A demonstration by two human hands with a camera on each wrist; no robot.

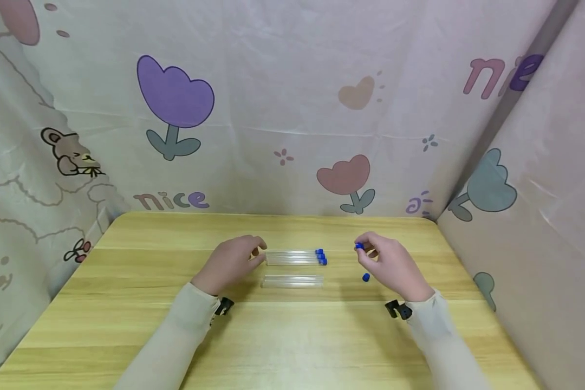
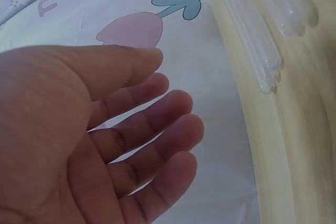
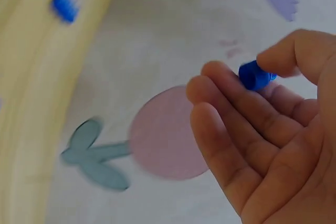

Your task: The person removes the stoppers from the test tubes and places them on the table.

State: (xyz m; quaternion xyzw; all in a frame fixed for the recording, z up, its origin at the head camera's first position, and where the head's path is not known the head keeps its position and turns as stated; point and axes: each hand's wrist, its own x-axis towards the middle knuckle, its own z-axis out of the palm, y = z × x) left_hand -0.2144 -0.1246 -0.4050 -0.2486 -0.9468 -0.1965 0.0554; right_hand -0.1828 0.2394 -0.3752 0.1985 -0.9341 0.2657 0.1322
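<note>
My right hand (image 1: 391, 265) pinches a small blue cap (image 3: 255, 75) between thumb and fingers, raised over the table. Below it on the wood lies a second blue cap (image 1: 366, 277). Several clear test tubes with blue caps (image 1: 292, 258) lie side by side at the middle of the table, capped ends pointing right. Nearer to me lie clear tubes without caps (image 1: 292, 281). Beside the left ends of the tubes is my left hand (image 1: 231, 264). Its fingers are relaxed and bent a little, and the palm holds nothing in the left wrist view.
The wooden table (image 1: 292, 336) ends at the back against a printed curtain (image 1: 273, 108), which also hangs along both sides. Each wrist wears a black strap mount, and the sleeves are pale.
</note>
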